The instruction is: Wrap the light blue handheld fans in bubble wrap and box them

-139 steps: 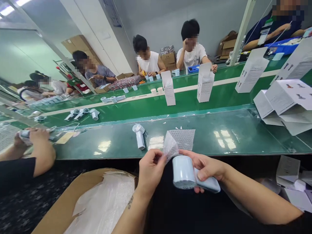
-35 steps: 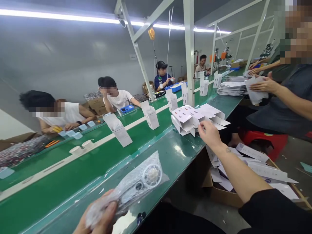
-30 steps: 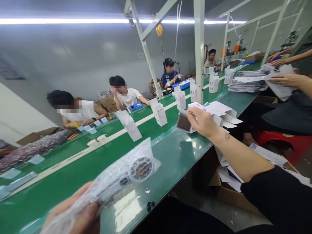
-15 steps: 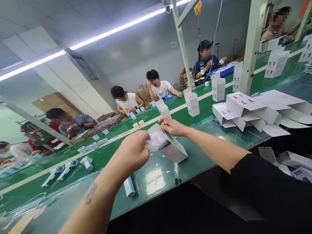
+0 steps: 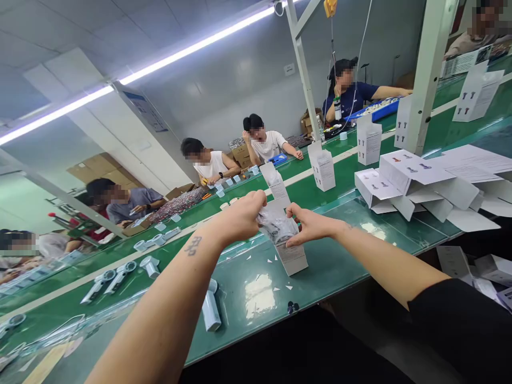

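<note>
My left hand (image 5: pixel 250 213) is closed on a clear plastic bag (image 5: pixel 276 226) with something greyish inside that I cannot make out. The bag's lower end is at the open top of a white carton (image 5: pixel 294 260), which stands slightly tilted on the green bench. My right hand (image 5: pixel 310 223) grips the carton's upper edge from the right, thumb in front and fingers behind, also touching the bag. A pale-blue hair-dryer-like part (image 5: pixel 211 309) lies on the bench, partly behind my left forearm.
Several open white cartons (image 5: pixel 323 172) stand along the green conveyor (image 5: pixel 344 173). Flattened cartons (image 5: pixel 416 173) are piled at the right. Grey-blue parts (image 5: pixel 116 277) lie on the belt at the left. A metal post (image 5: pixel 430 80) rises at the right. Several people sit across the line.
My left hand has moved right and up, bringing the bag over the carton's opening. The carton is more upright, and my right hand has shifted from its flap to its upper edge.
</note>
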A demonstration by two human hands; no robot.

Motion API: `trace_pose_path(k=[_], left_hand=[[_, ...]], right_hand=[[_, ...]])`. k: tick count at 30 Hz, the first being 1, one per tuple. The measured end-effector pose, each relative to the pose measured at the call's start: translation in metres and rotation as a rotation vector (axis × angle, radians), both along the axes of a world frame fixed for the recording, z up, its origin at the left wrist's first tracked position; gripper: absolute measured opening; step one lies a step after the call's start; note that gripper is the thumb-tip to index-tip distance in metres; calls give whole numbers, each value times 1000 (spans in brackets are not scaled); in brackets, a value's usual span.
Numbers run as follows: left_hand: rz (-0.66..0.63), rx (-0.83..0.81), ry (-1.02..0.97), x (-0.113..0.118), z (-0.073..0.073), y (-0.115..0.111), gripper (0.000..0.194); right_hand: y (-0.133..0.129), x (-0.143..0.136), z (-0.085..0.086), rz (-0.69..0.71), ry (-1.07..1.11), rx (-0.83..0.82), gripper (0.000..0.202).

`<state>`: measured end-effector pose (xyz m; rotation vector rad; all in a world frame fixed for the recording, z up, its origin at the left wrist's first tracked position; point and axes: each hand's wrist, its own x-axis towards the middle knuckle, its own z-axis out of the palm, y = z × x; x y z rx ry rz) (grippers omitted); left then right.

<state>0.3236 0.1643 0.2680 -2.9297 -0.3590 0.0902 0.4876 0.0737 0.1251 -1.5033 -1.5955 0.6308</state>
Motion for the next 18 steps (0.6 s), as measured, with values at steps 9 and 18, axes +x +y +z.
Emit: trace_pose_path(k=[9,18], left_hand=[[-32,-194,123,13,-45,-9,26],[248,30,-967,-163,-109,-35,14]], right_hand=[[-1,-5,-23,116,-9,88,83],[100,-11,4,109,13,193,100]])
